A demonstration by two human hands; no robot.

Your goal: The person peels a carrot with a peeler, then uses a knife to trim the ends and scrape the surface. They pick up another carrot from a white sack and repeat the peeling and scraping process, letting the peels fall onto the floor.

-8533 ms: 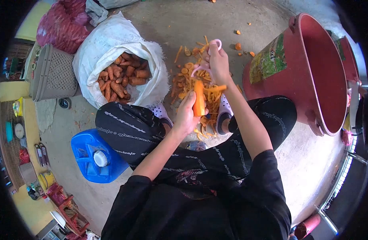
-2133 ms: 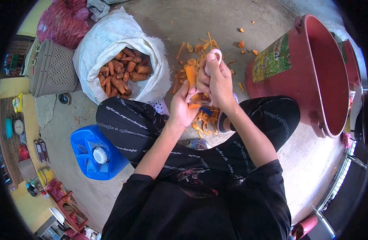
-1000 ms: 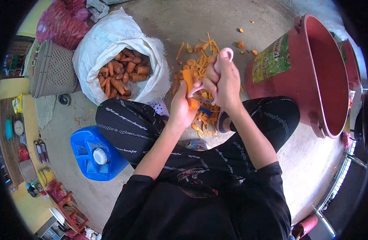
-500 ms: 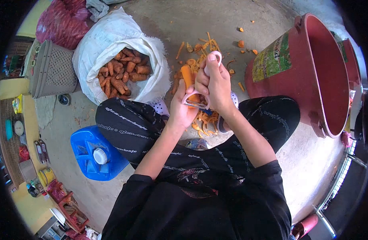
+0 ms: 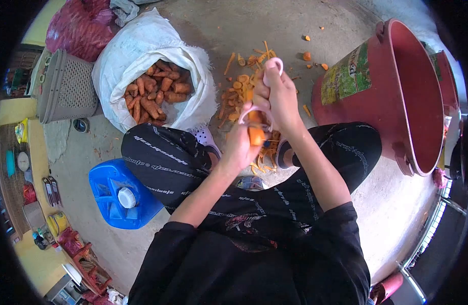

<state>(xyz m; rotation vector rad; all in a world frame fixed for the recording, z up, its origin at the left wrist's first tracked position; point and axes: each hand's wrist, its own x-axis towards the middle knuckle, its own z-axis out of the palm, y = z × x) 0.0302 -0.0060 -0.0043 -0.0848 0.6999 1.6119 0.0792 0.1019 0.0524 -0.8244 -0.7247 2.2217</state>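
Observation:
My left hand (image 5: 239, 148) is closed around an orange carrot (image 5: 255, 136), whose blunt end points back toward me. In my right hand (image 5: 283, 104) is a pink peeler (image 5: 255, 109), gripped by its handle, with its loop head lying across the carrot. Both hands meet between my knees, and motion blurs the peeler's head. Below them on the floor lies a heap of carrot peelings (image 5: 267, 155) and cut ends. A white sack (image 5: 137, 51) of unpeeled carrots (image 5: 151, 108) stands open to the left of my hands.
A big red tub (image 5: 386, 96) stands to the right, tilted in view. At my left knee sits a blue jerrycan (image 5: 123, 194). Grey perforated baskets (image 5: 68, 89) and a red mesh sack (image 5: 79, 30) are at the far left. Carrot scraps (image 5: 307, 56) dot the concrete floor.
My right hand with the peeler has shifted slightly up. The carrot's far end has dropped from sight above my left hand, and its near end now shows beneath the peeler.

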